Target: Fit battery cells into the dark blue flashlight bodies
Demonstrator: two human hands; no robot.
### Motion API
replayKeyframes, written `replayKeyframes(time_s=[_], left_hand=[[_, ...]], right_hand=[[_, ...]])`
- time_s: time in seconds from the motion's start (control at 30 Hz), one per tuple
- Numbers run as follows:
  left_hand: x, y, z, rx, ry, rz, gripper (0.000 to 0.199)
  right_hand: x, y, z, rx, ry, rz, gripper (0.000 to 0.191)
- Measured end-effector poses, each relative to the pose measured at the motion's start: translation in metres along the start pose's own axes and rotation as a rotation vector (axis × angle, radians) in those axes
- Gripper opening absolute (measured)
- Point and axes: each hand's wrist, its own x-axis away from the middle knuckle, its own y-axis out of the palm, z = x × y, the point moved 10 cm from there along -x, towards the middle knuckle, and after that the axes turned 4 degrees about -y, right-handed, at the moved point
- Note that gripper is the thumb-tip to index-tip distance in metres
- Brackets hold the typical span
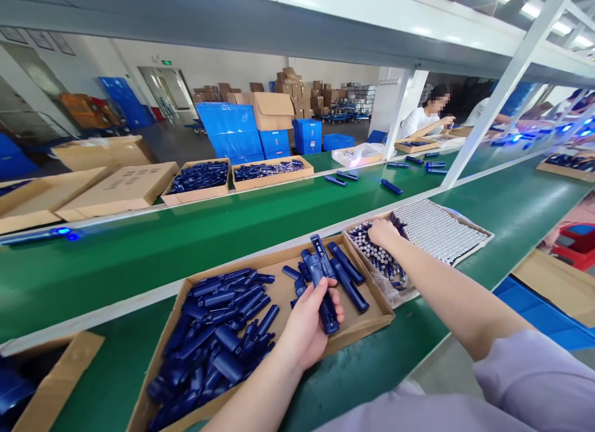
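Observation:
My left hand [310,325] is closed round a dark blue plastic casing [329,314], tilted upright, with a long open slot facing me. A second blue piece behind it, by my fingers, may be held too; I cannot tell. Beneath is a shallow cardboard tray [382,313] with a heap of short blue casing parts [227,339] on its left and longer casings [351,283] on its right. My right hand [383,232] reaches into a lined box of small batteries [372,252], its fingers bent down among them. Its fingertips and anything in them are hidden.
Upright silver batteries [441,230] stand in close rows on the box's right side. Behind runs a green conveyor [260,212] with loose blue casings [391,186]. A white post [504,97] and shelf cross above. A co-worker [425,119] sits further along.

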Motion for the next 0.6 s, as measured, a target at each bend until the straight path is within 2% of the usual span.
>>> replayKeyframes(time_s=[0.2,0.43,0.6], left_hand=[[-0.0004,-0.0007,-0.0001,-0.008,0.0,0.005,0.029],[0.0,-0.0001,0.0004,-0.027,0.0,0.001,0.027],[-0.0002,0.0002,0.0003,-0.03,-0.004,0.004,0.027]], right_hand=[[0.0057,-0.0005,0.0,0.005,0.018,-0.005,0.043],[0.0096,-0.0016,-0.0046,0.007,-0.026,0.012,0.044],[0.0106,0.0077,0.0012,0.011,-0.051,-0.029,0.046]])
